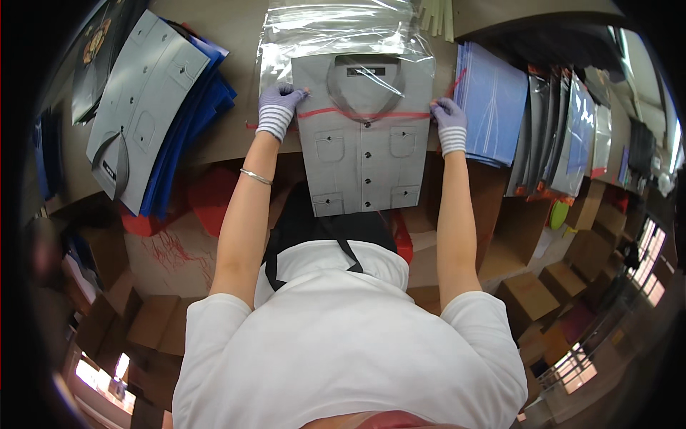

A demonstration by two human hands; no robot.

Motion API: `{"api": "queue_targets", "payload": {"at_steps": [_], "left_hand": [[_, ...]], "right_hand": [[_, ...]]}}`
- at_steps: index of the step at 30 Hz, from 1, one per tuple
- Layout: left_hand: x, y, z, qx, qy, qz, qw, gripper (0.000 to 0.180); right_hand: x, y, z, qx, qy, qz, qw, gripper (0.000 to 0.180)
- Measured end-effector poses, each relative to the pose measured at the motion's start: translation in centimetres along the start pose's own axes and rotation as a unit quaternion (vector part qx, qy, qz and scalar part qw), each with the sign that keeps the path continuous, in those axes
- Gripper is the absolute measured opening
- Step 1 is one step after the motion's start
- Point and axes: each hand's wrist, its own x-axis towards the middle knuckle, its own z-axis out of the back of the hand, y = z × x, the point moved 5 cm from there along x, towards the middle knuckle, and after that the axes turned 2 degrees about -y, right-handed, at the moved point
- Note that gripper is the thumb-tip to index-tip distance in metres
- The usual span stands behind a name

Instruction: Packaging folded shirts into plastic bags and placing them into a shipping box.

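A flat grey shirt-shaped piece (pixel 368 161) with a collar, dark buttons and several pockets lies in front of me, its lower end past the table's near edge. Clear plastic film (pixel 336 32) spreads over its top and beyond it. Across the piece, just below the collar, runs a thin red strip (pixel 321 111). My left hand (pixel 282 100), in a pale purple glove with a striped cuff, pinches the film at the left edge. At the right edge my gloved right hand (pixel 448 118) has its fingers closed on the film near the strip's end. Its exact grip is partly hidden.
To the left, similar grey shirt-shaped pieces (pixel 153 86) lie fanned over blue ones (pixel 187 111). A pile of blue pieces (pixel 491 100) and a row of dark packages (pixel 547 132) stand right. Pale strips (pixel 437 18) lie at the back. Cardboard boxes (pixel 529 297) stand below the table.
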Motion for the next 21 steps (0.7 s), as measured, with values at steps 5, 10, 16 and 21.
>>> {"api": "queue_targets", "payload": {"at_steps": [5, 10, 16, 21], "left_hand": [[-1.1, 0.8, -0.9, -0.009, -0.024, -0.037, 0.999, 0.029], [-4.5, 3.7, -0.5, -0.108, -0.067, -0.029, 0.991, 0.025], [-12.1, 3.7, -3.8, 0.063, 0.166, -0.082, 0.981, 0.028], [-17.4, 14.0, -1.3, 0.107, 0.307, -0.077, 0.942, 0.017]], "right_hand": [[2.2, 3.3, -0.8, -0.051, -0.028, 0.058, 0.997, 0.022], [-1.3, 2.6, 0.0, -0.071, -0.051, 0.087, 0.992, 0.025], [-12.6, -2.4, 5.1, -0.151, -0.127, 0.074, 0.978, 0.014], [-21.3, -12.8, 2.8, -0.040, -0.039, -0.089, 0.994, 0.022]]}}
